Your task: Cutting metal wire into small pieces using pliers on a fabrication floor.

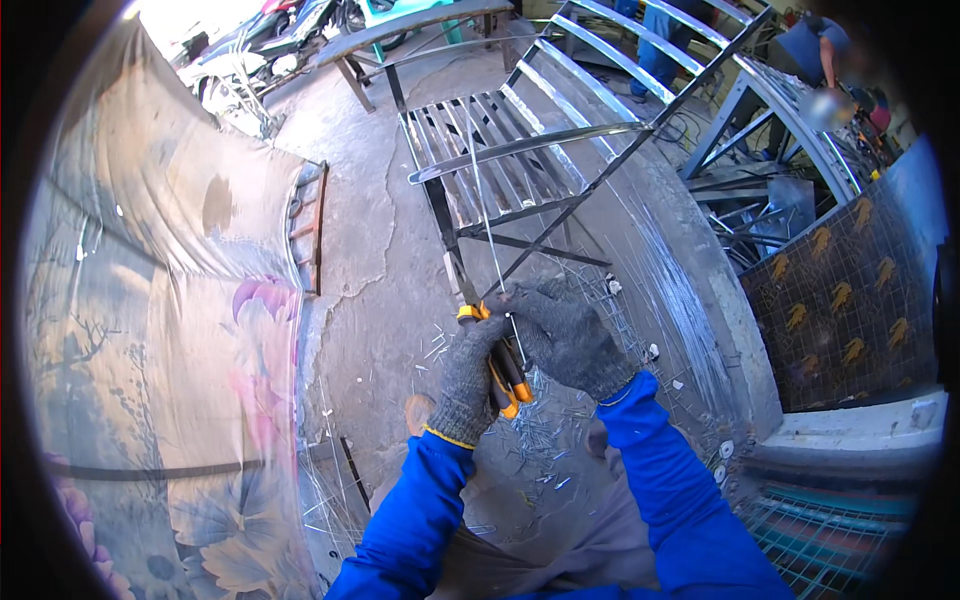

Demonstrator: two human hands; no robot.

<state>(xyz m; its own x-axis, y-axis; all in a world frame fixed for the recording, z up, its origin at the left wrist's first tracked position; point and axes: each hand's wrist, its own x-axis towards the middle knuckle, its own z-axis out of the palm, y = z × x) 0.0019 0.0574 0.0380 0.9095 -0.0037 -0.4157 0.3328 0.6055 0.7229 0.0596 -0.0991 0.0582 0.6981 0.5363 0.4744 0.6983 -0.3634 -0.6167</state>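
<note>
My left hand (pixel 464 380), in a grey knit glove, is closed around a plier-like hand tool with black-and-orange handles (pixel 511 385). Orange parts of the tool also show above the thumb; its working end is partly hidden by the gloves. Close beside it, my right hand (pixel 578 340), gloved the same way, is closed on a long thin metal rod (pixel 487 215). The rod slants up in front of a metal chair (pixel 510 155) with a slatted seat, and its lower end passes between my hands. Many short metal pieces (pixel 535 425) lie scattered on the concrete below.
A floral cloth (pixel 190 330) hangs along the left, beside a rusty metal frame (pixel 316 230). A dark patterned sheet (pixel 850 290) and wire racks (pixel 820 540) stand at right. Motorcycles (pixel 260 55) and a bench (pixel 400 35) are behind. A person (pixel 800 55) bends over a metal-framed table (pixel 770 100).
</note>
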